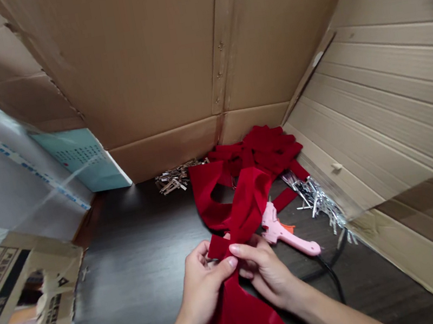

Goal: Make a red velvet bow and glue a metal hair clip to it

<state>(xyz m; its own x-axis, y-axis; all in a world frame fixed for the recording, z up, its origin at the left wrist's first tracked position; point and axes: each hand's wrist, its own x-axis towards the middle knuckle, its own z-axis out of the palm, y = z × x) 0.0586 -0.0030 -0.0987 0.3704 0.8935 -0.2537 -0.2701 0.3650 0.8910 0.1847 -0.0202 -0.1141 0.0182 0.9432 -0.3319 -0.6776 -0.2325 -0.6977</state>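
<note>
Both hands pinch a wide red velvet ribbon (245, 209) above the dark table. My left hand (203, 280) has its thumb pressed on the gathered part, where a short folded end sticks out to the left. Close against it, my right hand (264, 269) grips the same gather between thumb and fingers. Below the hands the ribbon widens toward me; beyond them a loop runs back to a heap of red ribbon pieces (271, 145). A pink hot glue gun (289, 232) lies just right of my right hand, its nozzle partly behind the ribbon.
Metal hair clips (176, 178) are piled at the back of the table (134, 262). Silver tinsel-like strips (321, 200) lie at the right. Cardboard panels (150, 57) stand behind and to the right. A torn carton (26, 307) and a light-blue booklet (84, 158) are at the left. A black cord (333, 277) trails from the glue gun.
</note>
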